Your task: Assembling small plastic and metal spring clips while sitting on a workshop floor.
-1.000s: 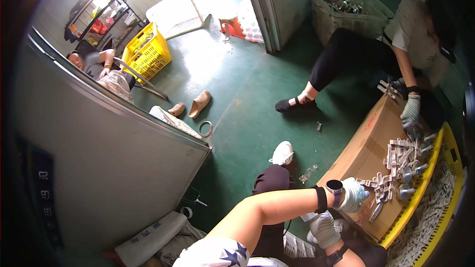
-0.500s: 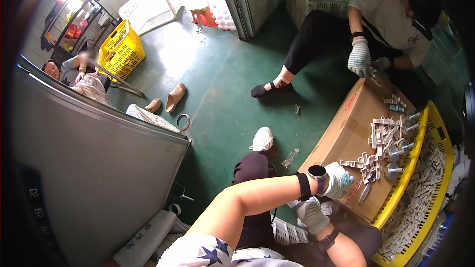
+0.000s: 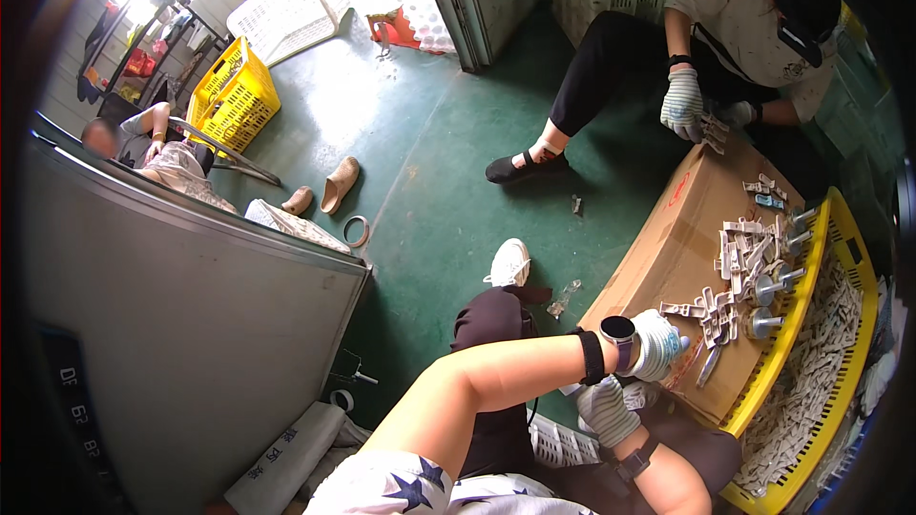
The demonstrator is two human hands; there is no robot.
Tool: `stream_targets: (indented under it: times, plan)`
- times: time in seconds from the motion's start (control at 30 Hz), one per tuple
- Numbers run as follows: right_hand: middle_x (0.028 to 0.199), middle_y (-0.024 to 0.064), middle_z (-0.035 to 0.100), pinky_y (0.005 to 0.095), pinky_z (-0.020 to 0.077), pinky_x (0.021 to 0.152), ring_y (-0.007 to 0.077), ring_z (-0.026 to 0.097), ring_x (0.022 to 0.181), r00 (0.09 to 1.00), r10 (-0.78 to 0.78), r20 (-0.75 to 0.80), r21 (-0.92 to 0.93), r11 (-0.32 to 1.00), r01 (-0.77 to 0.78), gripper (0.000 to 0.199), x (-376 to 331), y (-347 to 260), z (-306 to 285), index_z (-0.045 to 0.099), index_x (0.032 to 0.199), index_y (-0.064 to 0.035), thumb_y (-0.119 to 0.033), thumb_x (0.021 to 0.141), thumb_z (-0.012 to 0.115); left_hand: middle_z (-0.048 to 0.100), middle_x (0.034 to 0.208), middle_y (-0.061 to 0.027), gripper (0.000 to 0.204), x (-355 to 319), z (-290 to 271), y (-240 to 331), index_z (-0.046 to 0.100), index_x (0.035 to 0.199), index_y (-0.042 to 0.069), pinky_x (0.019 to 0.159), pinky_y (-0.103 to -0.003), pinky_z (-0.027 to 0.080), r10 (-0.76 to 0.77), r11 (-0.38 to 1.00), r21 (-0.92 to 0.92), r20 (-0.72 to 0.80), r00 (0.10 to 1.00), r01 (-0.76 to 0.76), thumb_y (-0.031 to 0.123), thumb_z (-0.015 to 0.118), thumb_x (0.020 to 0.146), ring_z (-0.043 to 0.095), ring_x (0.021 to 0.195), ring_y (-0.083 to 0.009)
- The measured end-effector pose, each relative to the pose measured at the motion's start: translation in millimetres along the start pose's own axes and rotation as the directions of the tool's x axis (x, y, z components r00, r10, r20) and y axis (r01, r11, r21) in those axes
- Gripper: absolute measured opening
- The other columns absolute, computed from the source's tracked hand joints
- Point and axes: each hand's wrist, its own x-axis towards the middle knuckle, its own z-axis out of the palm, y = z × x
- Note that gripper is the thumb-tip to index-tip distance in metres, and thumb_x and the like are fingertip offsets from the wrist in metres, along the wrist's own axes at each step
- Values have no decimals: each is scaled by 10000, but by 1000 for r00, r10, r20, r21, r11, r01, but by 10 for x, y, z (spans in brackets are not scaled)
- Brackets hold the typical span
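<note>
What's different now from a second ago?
The co-worker's hand moved away from the clip pile, up and left to the far end of the cardboard box, with pale clips at its fingers. The camera turned too, so everything sits further left and up. Your left hand and right hand stayed by the near end.

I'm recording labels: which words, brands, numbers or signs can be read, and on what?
I quote no writing, only where it stands.
White sack: dark characters, small and blurred.
Dark strip, far left: pale characters, blurred.
Cardboard box: red mark, too small to read.
</note>
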Motion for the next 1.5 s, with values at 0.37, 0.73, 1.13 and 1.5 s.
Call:
stream_targets:
  times: [0.37, 0.73, 1.13, 1.5]
  plan:
    - [1246, 198, 600, 403, 453, 981, 316, 572, 1166, 999, 14, 50, -28, 1000, -13, 470, 10, -14, -13, 512, 1301, -12, -224, 896, 622, 686, 911, -107, 415, 8, 19, 8, 595, 1115, 64, 791, -400, 508, -8, 1000, -10, 33, 999, 8, 294, 650, 774, 673, 859, -301]
    - [1144, 204, 642, 423, 484, 912, 348, 616, 1067, 998, -64, -21, -220, 974, 57, 428, -68, 107, 118, 547, 1237, 20, -175, 866, 631, 681, 907, -99, 423, -15, -19, 28, 603, 1138, 70, 780, -400, 507, 9, 1000, -12, 32, 999, -9, 290, 647, 780, 672, 846, -295]
    - [1059, 210, 666, 427, 514, 840, 355, 651, 972, 997, -60, -55, -128, 990, 53, 356, -56, 79, 89, 598, 1154, 21, -168, 854, 631, 681, 908, -105, 410, -16, -6, 24, 615, 1117, 68, 790, -403, 511, -8, 1000, -28, 35, 999, 9, 271, 655, 762, 671, 862, -296]
    - [1195, 200, 619, 403, 466, 956, 310, 594, 1129, 990, -141, -10, -221, 966, 135, 375, -29, 156, 154, 565, 1233, 1, -196, 915, 574, 678, 899, -105, 402, -75, 4, -4, 619, 1104, 67, 776, -391, 518, 15, 1000, -26, 10, 1000, -14, 272, 660, 760, 672, 848, -299]
